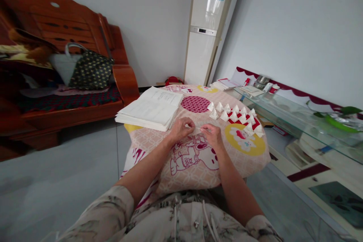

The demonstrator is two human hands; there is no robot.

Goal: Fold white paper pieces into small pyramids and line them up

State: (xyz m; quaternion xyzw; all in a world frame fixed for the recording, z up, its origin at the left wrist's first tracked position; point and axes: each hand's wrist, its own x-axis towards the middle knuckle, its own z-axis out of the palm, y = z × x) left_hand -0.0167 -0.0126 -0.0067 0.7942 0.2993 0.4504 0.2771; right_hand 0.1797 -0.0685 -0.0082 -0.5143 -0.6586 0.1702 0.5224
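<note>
Between my two hands, over the printed tablecloth [159, 176], is a small piece of white paper [196, 131]. My left hand [182, 128] pinches its left end, and my right hand [212, 134] pinches the right end. The fingers cover much of the paper, so its folds cannot be made out. To the right of my right hand stand several small folded white paper pyramids [226, 116] in rows, some of them on a red patch. A thick stack of paper sheets [150, 107] lies beyond my left hand, with print on the top sheet.
On the right is a glass shelf [300, 115] holding cups, papers and a green dish [343, 123]. A wooden bench [70, 15] with a patterned bag [92, 70] stands at the left. A tall white air conditioner [205, 26] rises behind the table.
</note>
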